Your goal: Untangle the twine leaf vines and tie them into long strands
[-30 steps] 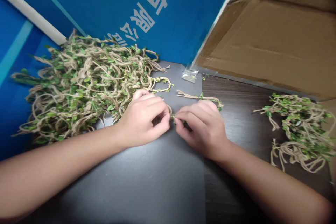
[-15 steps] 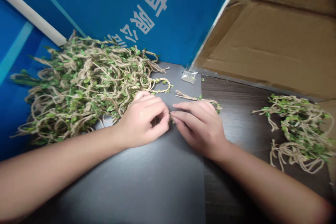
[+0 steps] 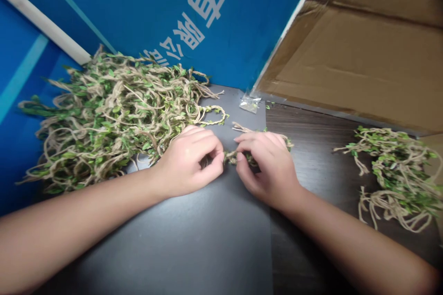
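Between my hands runs a short stretch of braided twine with green leaves (image 3: 231, 157), held just above the grey board. My left hand (image 3: 194, 159) pinches one end of it between thumb and forefinger. My right hand (image 3: 268, 163) grips it a little farther right, its thumb and forefinger closed around the cord, and the rest of the cord is hidden behind the fingers. Just past my right hand lies another leafy twine piece (image 3: 242, 127) with frayed ends. A large heap of leafy twine strands (image 3: 117, 115) lies beyond my left hand and forearm.
A smaller pile of leafy twine (image 3: 398, 170) lies on the dark wood surface at right. A small clear plastic packet (image 3: 249, 103) rests near the cardboard box (image 3: 360, 55). Behind stands a blue printed panel (image 3: 138, 9); the grey board (image 3: 180, 244) covers the left of the table.
My right hand has drawn slightly right, away from my left, so more of the braided twine shows between them. Its fingers are more curled. The view has shifted slightly.
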`<act>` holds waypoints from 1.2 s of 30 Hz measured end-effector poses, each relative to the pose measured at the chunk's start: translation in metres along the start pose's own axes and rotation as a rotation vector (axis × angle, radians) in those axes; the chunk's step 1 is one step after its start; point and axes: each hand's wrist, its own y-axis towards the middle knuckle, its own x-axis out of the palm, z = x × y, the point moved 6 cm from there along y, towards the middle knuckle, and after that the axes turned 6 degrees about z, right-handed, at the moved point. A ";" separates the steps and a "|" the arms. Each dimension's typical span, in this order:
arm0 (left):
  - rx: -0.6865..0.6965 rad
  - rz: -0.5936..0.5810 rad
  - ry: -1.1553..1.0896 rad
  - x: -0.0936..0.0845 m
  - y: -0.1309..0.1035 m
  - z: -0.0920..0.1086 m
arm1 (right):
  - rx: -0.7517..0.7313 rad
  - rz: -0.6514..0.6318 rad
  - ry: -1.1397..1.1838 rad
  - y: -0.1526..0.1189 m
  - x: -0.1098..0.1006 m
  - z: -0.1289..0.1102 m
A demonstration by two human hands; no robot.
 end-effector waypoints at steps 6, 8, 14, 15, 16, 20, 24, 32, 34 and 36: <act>0.007 0.003 -0.019 0.001 -0.001 0.000 | -0.148 -0.013 -0.024 -0.004 0.004 -0.006; 0.003 0.001 -0.018 0.001 -0.001 -0.001 | -0.120 0.001 -0.038 -0.004 0.004 -0.003; -0.008 0.003 -0.019 0.000 -0.001 -0.001 | 0.001 0.074 0.048 -0.001 -0.004 0.002; -0.010 0.005 -0.018 0.000 -0.001 -0.001 | 0.027 0.082 0.050 0.000 -0.005 0.003; -0.013 0.005 -0.018 0.000 -0.001 -0.001 | 0.053 0.088 0.050 0.000 -0.005 0.005; -0.021 0.005 -0.020 0.000 -0.002 -0.001 | 0.115 0.081 0.016 0.000 -0.002 0.011; -0.016 -0.004 -0.021 0.001 -0.002 -0.001 | 0.089 0.043 -0.043 -0.001 0.002 0.011; -0.018 -0.003 -0.004 0.000 -0.002 -0.001 | -0.167 -0.004 -0.002 -0.003 0.000 -0.010; -0.013 0.001 -0.006 0.000 -0.002 -0.001 | -0.156 -0.013 -0.052 -0.002 0.002 -0.008; -0.013 0.003 -0.010 0.000 -0.003 -0.001 | -0.131 -0.019 -0.079 -0.002 0.004 -0.006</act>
